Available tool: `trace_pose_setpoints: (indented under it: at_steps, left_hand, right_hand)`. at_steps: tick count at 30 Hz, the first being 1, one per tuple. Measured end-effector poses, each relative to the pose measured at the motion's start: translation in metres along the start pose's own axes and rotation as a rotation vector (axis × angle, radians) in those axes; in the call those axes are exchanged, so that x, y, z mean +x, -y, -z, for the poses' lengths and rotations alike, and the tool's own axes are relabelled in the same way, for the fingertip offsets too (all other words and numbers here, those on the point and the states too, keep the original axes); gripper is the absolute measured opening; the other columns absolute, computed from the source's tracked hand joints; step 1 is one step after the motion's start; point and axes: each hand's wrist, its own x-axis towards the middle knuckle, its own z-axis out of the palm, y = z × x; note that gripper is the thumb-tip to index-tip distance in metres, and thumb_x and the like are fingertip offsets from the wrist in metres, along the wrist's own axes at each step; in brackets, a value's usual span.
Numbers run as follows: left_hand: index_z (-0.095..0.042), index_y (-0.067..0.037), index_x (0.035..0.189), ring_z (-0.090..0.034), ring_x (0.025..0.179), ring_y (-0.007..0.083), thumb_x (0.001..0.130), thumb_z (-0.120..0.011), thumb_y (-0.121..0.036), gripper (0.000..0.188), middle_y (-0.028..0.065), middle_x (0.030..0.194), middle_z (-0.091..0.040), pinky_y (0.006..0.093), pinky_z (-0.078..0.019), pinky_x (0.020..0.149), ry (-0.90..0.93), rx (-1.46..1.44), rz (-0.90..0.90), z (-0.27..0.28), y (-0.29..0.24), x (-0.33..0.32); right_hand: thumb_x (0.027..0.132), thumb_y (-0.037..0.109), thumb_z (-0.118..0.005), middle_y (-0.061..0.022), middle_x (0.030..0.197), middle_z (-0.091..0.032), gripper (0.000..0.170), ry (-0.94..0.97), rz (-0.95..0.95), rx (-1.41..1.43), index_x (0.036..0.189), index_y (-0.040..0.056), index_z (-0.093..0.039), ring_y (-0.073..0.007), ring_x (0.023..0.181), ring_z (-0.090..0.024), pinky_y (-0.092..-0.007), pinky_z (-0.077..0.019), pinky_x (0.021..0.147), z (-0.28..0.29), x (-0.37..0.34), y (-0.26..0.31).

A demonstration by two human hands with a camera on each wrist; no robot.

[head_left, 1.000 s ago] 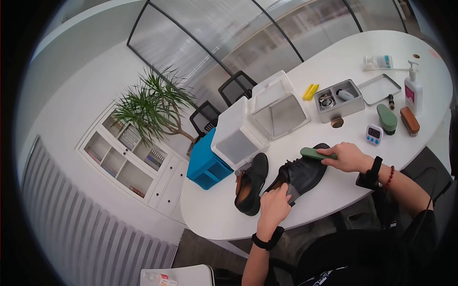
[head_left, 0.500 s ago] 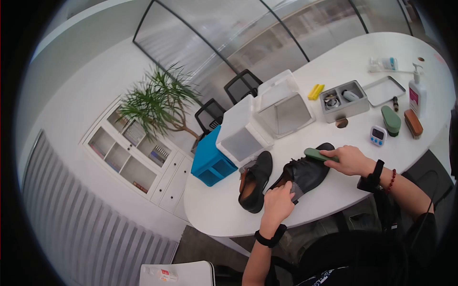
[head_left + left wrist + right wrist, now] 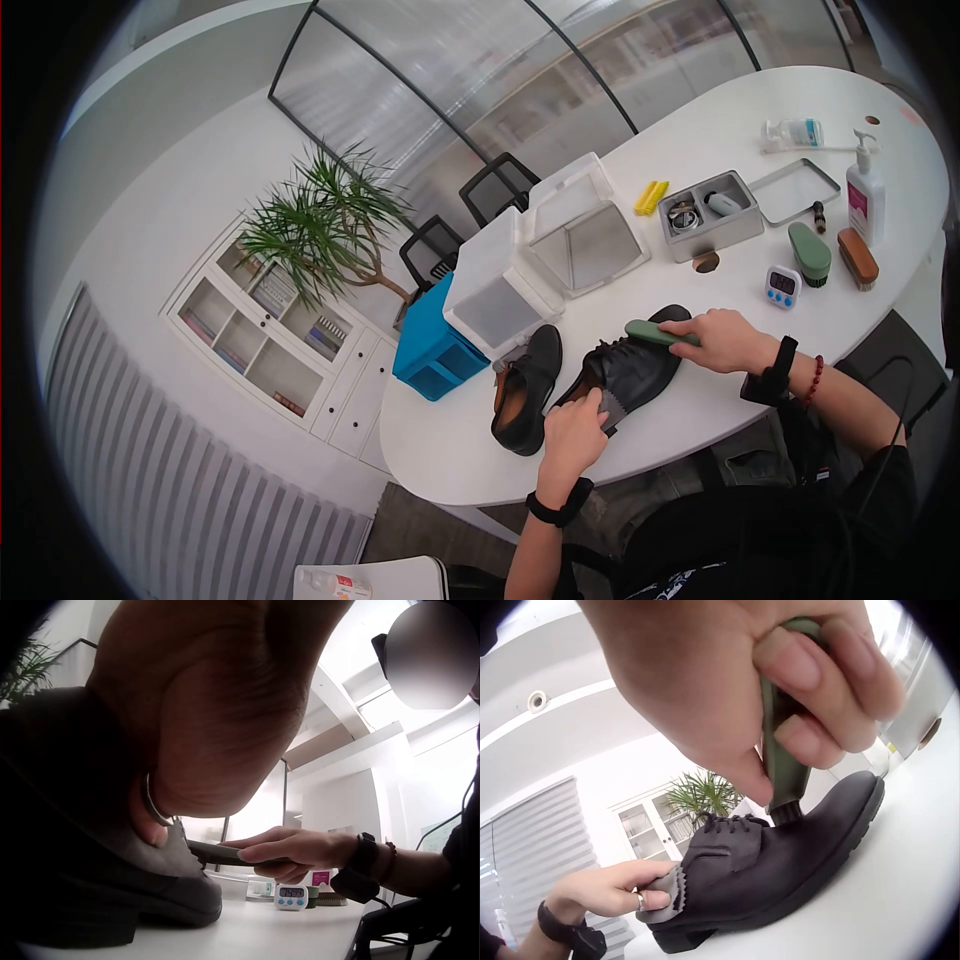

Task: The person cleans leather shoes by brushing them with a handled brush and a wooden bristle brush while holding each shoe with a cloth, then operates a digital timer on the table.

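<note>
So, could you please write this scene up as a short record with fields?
left hand: grips black leather lace-up shoe at heel end
right hand: holds green-handled brush
brush contact: bristles on shoe's upper, ahead of the laces
beside it: second black shoe, upright, brown inside
other brushes: green-backed brush, brown-backed brush
near brushes: white timer with blue buttons

Two shoes (image 3: 640, 380) side by side at table's (image 3: 460, 465) near edge, bins (image 3: 492, 305) in a row behind. Divided box (image 3: 715, 238) right of bins, cable (image 3: 683, 216) in its left compartment, lid (image 3: 796, 190) just beyond its right side. Timer (image 3: 783, 286) in front of lid, two idle brushes (image 3: 810, 253) right of timer, pump bottle (image 3: 865, 203) behind them.
</note>
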Motion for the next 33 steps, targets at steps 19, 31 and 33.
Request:
trace_pose_setpoints:
  at_steps: [19,31,33]
  left_hand:
    - [-0.058,-0.003,0.102,-0.067,0.085,0.0389,0.086,-0.066,-0.013,0.021,0.0166,0.086,-0.069,0.0509,-0.0503,0.072,0.019,-0.013,-0.005,0.003,0.002,0.002]
    - [-0.060,-0.005,0.101,-0.067,0.083,0.0343,0.084,-0.069,-0.011,0.021,0.0130,0.083,-0.069,0.0471,-0.0472,0.073,0.030,0.011,0.005,0.001,0.000,0.002]
    - [-0.060,-0.005,0.102,-0.067,0.083,0.0339,0.084,-0.069,-0.012,0.021,0.0128,0.084,-0.069,0.0470,-0.0473,0.074,0.053,0.024,0.032,0.002,0.000,0.001]
  right_hand:
    - [0.096,0.039,-0.060,-0.0174,0.078,-0.071,0.039,-0.015,-0.074,-0.141,0.130,0.0213,-0.068,-0.0381,0.077,-0.069,-0.0484,-0.0536,0.072,0.008,0.000,0.000]
    - [0.096,0.039,-0.059,-0.0166,0.079,-0.071,0.040,-0.016,0.001,-0.032,0.130,0.0207,-0.068,-0.0388,0.077,-0.068,-0.0501,-0.0529,0.072,0.004,-0.003,0.000]
    - [0.096,0.039,-0.059,-0.0168,0.079,-0.071,0.040,-0.018,0.000,-0.069,0.130,0.0204,-0.068,-0.0390,0.077,-0.068,-0.0502,-0.0529,0.072,0.006,-0.001,-0.003]
